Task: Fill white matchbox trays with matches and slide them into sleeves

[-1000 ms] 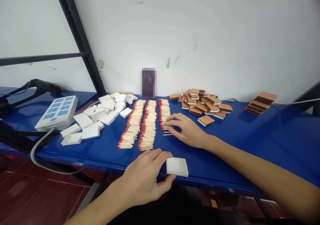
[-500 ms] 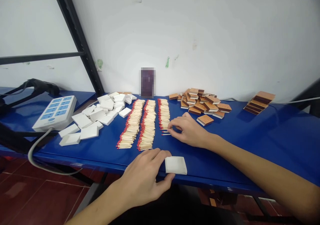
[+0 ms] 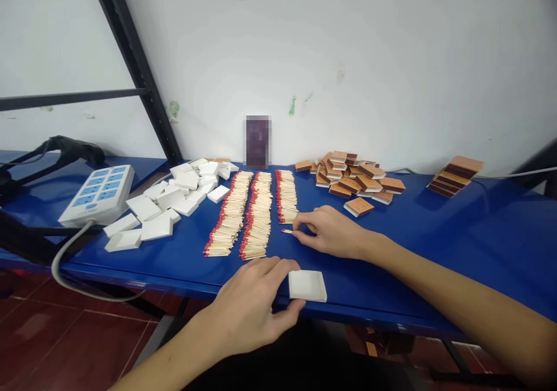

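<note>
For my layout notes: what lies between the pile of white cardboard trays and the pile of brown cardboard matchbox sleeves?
Three columns of red-tipped wooden matches; behind them, a dark pixelated rectangle. The head view shows both.

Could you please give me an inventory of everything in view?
match rows: three, pale with red heads, mid-table
loose match: one, pale with red head, nearer than the rightmost row
white trays: many, white, heaped left
near tray: one, white, front edge
small boxes: many, brown, heaped right
brown stack: one, brown, far right
power strip: one, white and blue, left
strap-like object: one, black, far left
pixelated panel: one, dark purple, against the wall
frame: one, black, left
table: one, blue, beneath
floor: one, red tiles, below
left hand: one, bare, on the near tray
right hand: one, bare, fingertips at the loose match
</note>
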The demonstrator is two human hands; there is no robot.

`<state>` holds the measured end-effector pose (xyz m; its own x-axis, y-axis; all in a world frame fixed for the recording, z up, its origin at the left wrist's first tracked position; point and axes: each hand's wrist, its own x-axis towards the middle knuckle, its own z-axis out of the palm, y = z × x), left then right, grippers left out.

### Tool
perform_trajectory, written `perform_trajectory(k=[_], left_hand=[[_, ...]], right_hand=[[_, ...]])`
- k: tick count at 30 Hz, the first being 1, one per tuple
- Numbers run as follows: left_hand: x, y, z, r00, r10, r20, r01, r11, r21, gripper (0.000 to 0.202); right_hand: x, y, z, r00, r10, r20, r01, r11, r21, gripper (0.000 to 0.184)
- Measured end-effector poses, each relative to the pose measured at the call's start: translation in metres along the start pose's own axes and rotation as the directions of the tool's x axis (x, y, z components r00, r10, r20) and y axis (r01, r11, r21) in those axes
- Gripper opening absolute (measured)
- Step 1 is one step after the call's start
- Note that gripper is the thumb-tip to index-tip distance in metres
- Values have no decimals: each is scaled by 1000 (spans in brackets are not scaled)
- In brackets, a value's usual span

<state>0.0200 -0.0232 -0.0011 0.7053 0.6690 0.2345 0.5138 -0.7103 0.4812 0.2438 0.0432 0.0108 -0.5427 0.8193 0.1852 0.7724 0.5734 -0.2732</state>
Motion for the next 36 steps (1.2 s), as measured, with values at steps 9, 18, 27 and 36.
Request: perform_trajectory(k=[9, 18, 27, 36], left_hand=[[-1, 1, 0, 1000, -3, 1, 3, 1000, -2, 28], [-1, 2, -1, 1000, 4, 8, -4, 1000, 0, 25], [-1, 2, 0, 1000, 9, -2, -9, 1000, 12, 27], [-1, 1, 0, 1000, 23, -3, -23, 1000, 13, 27]], right_hand=[[-3, -5, -6, 1000, -30, 0, 30, 1000, 9, 12], [3, 9, 5, 990, 48, -129, -50, 999, -13, 20], [4, 6, 4, 990, 41, -136, -33, 997, 65, 21], [4, 9, 7, 993, 40, -113, -28, 994, 102, 27]])
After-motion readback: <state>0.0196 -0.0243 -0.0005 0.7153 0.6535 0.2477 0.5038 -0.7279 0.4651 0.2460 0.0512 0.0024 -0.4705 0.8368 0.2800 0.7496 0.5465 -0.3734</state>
